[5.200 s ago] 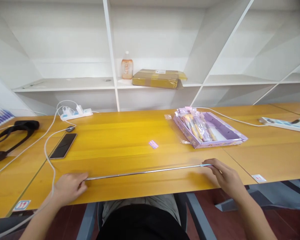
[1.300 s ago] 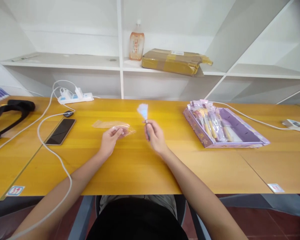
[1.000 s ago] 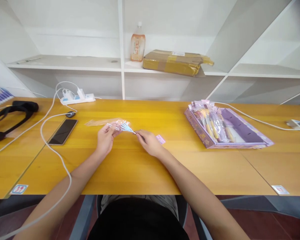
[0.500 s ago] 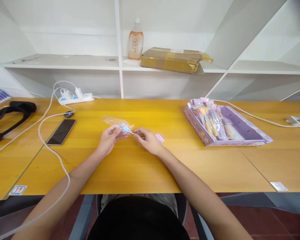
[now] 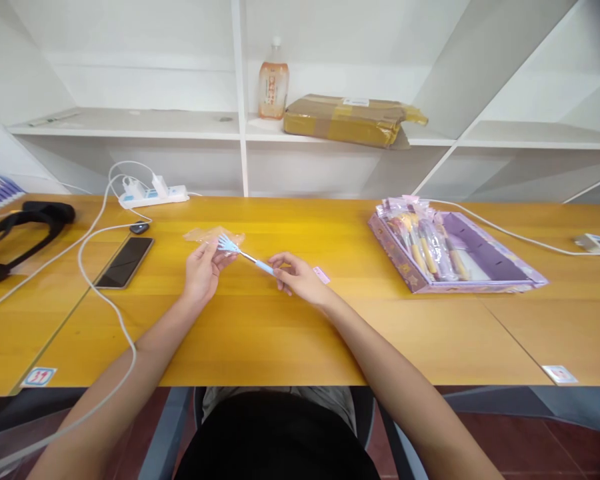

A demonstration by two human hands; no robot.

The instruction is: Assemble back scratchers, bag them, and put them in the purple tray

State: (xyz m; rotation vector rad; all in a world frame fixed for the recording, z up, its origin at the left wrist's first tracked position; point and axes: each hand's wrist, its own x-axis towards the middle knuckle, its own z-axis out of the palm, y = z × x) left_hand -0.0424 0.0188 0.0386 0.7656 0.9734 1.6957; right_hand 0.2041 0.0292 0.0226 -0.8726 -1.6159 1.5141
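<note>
A light-blue telescopic back scratcher [image 5: 264, 267] with a claw-shaped head and a thin metal rod spans between my hands above the table. My left hand [image 5: 201, 272] is closed around its head, with a crumpled clear plastic bag [image 5: 200, 235] by the same fingers. Whether the bag is gripped too, I cannot tell. At the other end, the fingers of my right hand [image 5: 299, 279] pinch the blue handle. A small pink card [image 5: 321, 275] lies flat just past my right wrist.
To the right stands a purple cardboard box [image 5: 480, 287] holding several bagged items [image 5: 425, 243]. On the left are a phone [image 5: 125, 263], a power strip [image 5: 153, 196], a black headset [image 5: 45, 213] and a loose white cable [image 5: 111, 308]. A bottle [image 5: 273, 87] and taped parcel [image 5: 345, 121] sit on the shelf.
My hands have moved apart, the left one going left with the claw head. More of the back scratcher's metal rod and blue handle now shows between them.
</note>
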